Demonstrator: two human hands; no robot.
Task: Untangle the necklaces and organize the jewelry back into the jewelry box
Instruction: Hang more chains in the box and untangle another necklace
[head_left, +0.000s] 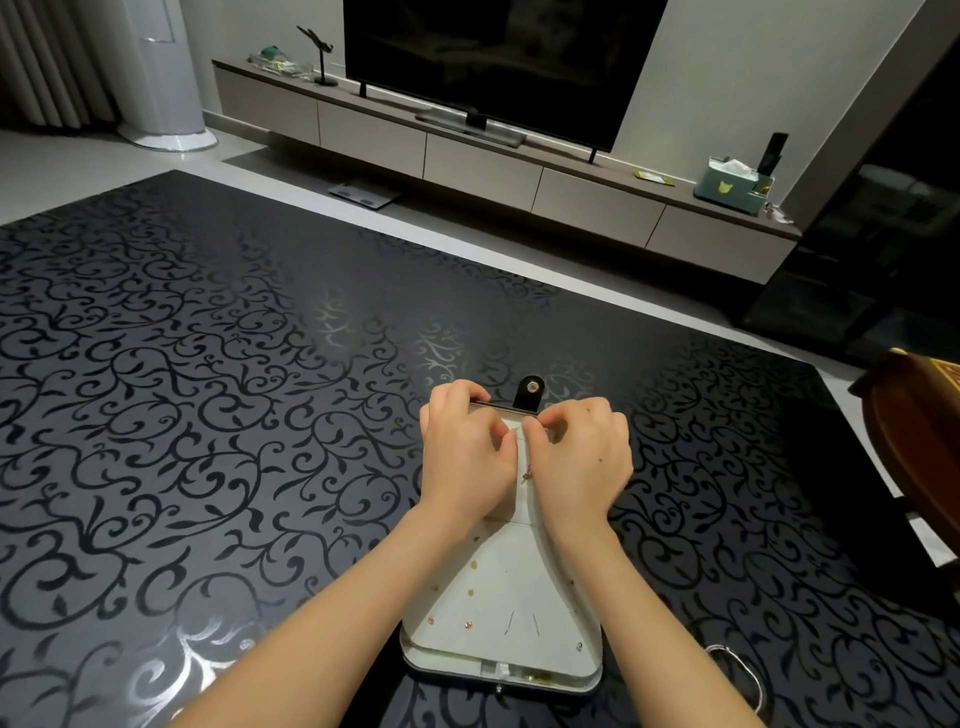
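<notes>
While both hands work over the open box:
Grip: left hand (464, 457) and right hand (575, 453) pinched together on a fine chain (526, 475), above the jewelry box (501, 587).
Advice: tease slack gently, avoid pulling tight.
Textures: pale matte lining, small gold studs (449, 622), glossy scroll-patterned worktop (208, 395).

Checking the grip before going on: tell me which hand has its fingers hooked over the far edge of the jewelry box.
The left hand: its fingers curl over the jewelry box's far rim beside the black clasp tab. The right hand pinches inside the box.
</notes>
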